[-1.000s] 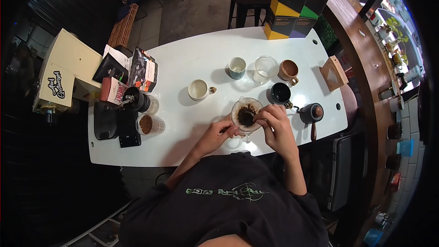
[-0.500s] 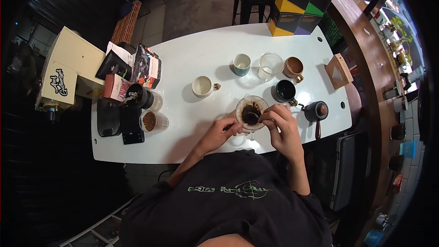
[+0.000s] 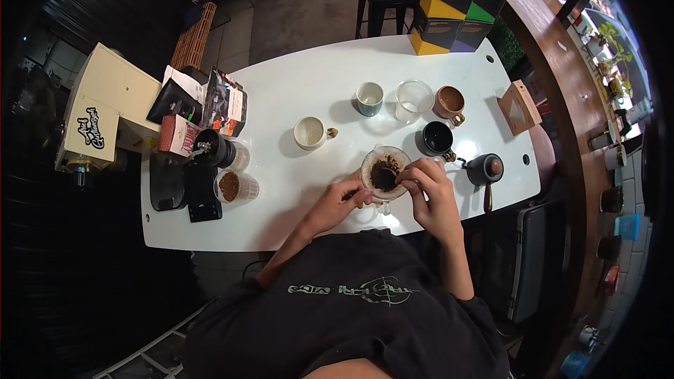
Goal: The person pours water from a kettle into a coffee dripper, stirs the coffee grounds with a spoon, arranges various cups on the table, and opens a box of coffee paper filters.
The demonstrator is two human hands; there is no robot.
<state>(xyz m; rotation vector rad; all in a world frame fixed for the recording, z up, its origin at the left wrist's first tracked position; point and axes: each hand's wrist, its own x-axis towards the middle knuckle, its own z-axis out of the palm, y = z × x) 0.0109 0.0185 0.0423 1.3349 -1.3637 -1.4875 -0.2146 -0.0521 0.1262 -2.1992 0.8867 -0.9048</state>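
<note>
The right hand [image 3: 430, 193] pinches a utensil [image 3: 395, 177] in the dripper [image 3: 385, 153]; left of its fingertips [image 3: 404, 177], the left hand [image 3: 338, 205] curls fingers at the rim [image 3: 364, 171]

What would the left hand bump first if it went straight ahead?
The left hand would probably bump the coffee dripper: its fingers look right at the rim, though depth is unclear.

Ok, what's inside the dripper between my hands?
The dripper holds a pale filter, dark grounds and what looks like a spoon. The grounds hide the filter's bottom; your right hand hides some rim.
</note>
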